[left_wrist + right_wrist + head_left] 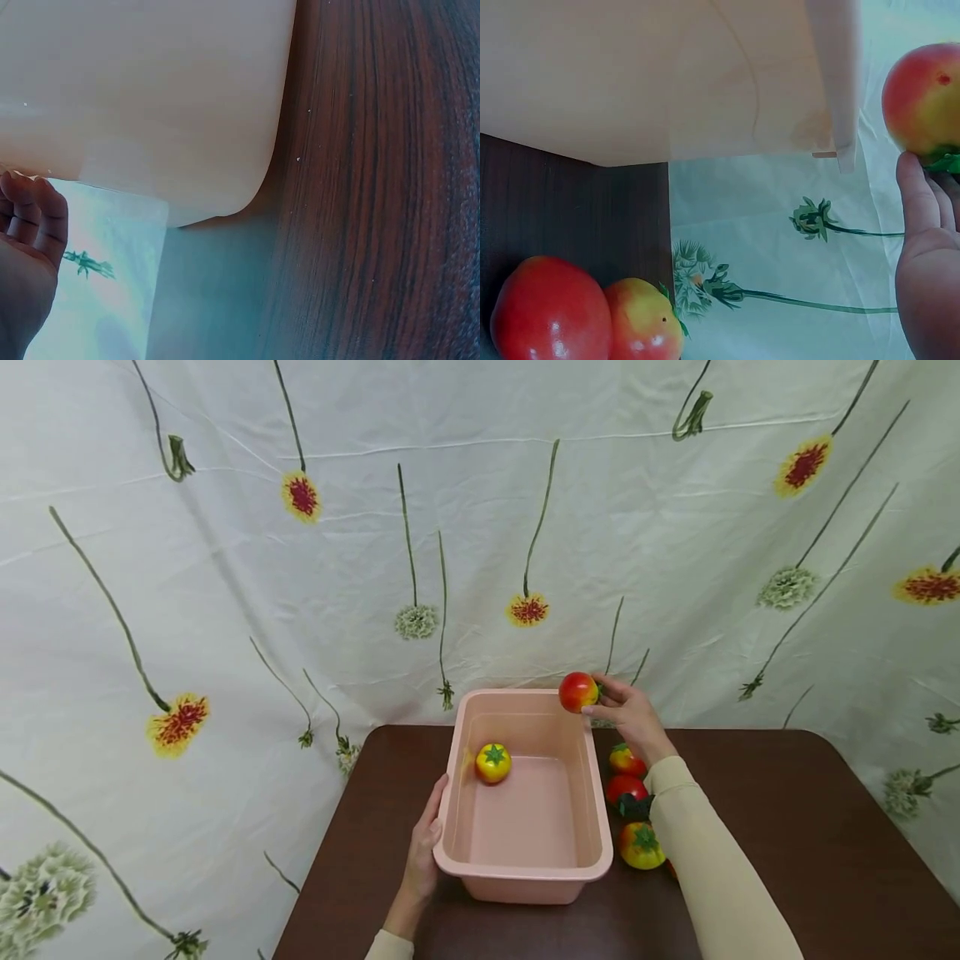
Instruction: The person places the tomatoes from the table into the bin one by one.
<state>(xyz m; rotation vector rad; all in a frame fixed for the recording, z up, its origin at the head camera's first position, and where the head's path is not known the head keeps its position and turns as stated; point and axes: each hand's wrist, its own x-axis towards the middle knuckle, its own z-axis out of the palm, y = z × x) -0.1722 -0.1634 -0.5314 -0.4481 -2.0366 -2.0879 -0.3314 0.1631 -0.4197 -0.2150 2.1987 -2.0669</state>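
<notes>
A red and yellow toy tomato [577, 692] with a green stem is pinched between the fingers and thumb of my right hand [628, 717], over the far right corner of a pink plastic tub [525, 870]. In the right wrist view this tomato [930, 101] sits at the fingertips, its green leaves toward the hand. My left hand [423, 843] holds the tub by its left rim, and the left wrist view shows its bent fingers [51, 217] at the tub's edge. Inside the tub, near the left wall, lies a yellow tomato [492, 763] with its green top up.
Right of the tub, several more tomatoes [642, 846] lie in a row on the dark wooden table [765, 810], partly hidden by the right sleeve. A dark green object [634, 807] lies among them. Behind the table hangs a white flower-patterned cloth [480, 518].
</notes>
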